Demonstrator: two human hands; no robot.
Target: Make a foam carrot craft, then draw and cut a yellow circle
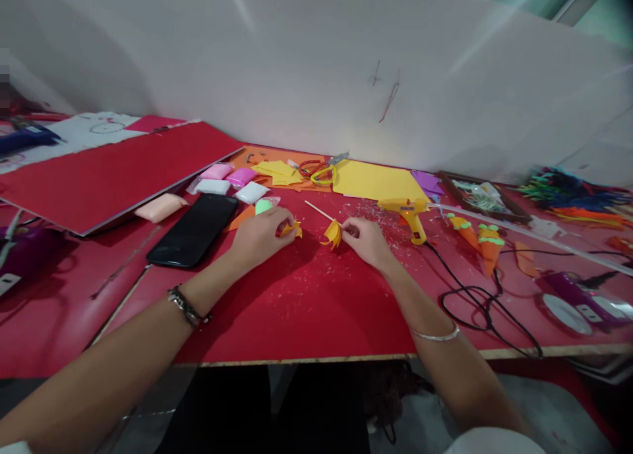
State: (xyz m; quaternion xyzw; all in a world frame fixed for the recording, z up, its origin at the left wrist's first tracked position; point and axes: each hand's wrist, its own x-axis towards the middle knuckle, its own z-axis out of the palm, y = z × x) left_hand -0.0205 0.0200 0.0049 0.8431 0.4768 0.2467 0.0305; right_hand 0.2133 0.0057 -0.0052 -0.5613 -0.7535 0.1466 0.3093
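Note:
Over the red tabletop, my left hand [262, 233] is closed, its fingers bent around a small yellow curled paper piece [297, 228] that sticks out past the fingertips. A second yellow paper piece [333, 235], cut into pointed curled strips like petals, is pinched by its right side in my right hand [366, 240]. Just behind that piece a thin pale stick [319, 210] lies slanted; whether it touches the paper I cannot tell. A light green round thing [264, 205] shows behind my left hand, beside orange paper [241, 218].
A yellow glue gun [408, 211] with a black cable stands right of my right hand. Left lie a black phone [195, 230] and several soft packets [212, 186]. Behind are scissors [324, 170] and yellow sheets [373, 180]. Orange cones [489, 246] lie right.

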